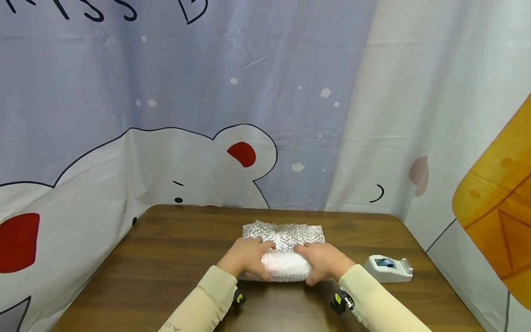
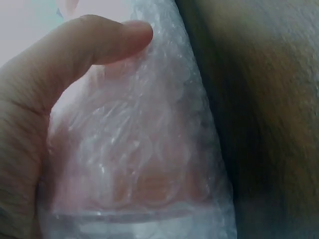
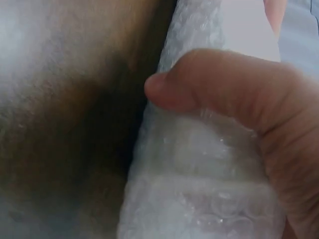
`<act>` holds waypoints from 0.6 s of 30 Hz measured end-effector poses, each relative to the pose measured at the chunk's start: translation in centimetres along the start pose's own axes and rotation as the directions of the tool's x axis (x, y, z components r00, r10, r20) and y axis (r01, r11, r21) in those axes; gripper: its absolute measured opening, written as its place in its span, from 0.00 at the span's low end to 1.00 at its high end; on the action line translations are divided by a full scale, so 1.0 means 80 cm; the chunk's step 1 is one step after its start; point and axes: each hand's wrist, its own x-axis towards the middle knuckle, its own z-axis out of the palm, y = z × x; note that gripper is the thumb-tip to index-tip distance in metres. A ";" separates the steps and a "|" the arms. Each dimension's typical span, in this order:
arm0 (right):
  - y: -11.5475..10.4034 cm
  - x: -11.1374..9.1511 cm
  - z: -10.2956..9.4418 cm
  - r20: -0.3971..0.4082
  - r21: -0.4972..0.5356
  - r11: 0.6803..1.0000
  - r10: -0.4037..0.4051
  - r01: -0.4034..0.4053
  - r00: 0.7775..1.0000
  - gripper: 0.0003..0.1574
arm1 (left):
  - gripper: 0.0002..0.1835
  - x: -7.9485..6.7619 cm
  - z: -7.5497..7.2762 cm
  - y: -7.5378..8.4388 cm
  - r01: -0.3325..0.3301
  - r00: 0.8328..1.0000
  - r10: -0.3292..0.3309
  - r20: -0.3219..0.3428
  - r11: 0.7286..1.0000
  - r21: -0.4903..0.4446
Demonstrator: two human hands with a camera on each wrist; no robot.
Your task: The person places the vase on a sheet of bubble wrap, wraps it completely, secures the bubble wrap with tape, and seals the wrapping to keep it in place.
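Observation:
In the head view a bubble-wrapped bundle [image 1: 286, 266], rounded and lying crosswise, sits near the middle of the table. A loose flap of bubble wrap [image 1: 286, 234] spreads flat behind it. My left hand [image 1: 249, 258] grips the bundle's left end, its thumb [image 2: 117, 42] laid across the wrap. At the other end my right hand [image 1: 325, 262] holds it, with its thumb [image 3: 199, 82] bent over the near side. Something pinkish shows through the clear bubbles in the left wrist view; what it is stays hidden under the layers.
A white tape dispenser [image 1: 389, 269] with a bluish roll stands on the right of the brown wooden table [image 1: 178, 258], beside the right forearm. Behind the table's far edge hangs a printed curtain [image 1: 186, 83]. Both wrists wear small black devices.

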 end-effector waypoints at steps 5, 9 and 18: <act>0.004 0.006 -0.005 0.113 0.093 0.995 0.034 -0.044 0.993 0.38 | 0.48 -0.002 0.005 0.010 -0.033 0.996 0.039 -0.082 0.997 0.068; 0.008 0.014 -0.007 0.250 0.205 0.967 0.097 -0.150 0.963 0.42 | 0.48 -0.001 0.008 0.023 -0.040 0.989 0.053 -0.139 0.995 0.095; 0.011 0.021 -0.004 0.355 0.337 0.907 0.125 -0.252 0.927 0.52 | 0.44 0.004 0.023 0.026 -0.008 0.982 0.036 -0.187 0.989 0.149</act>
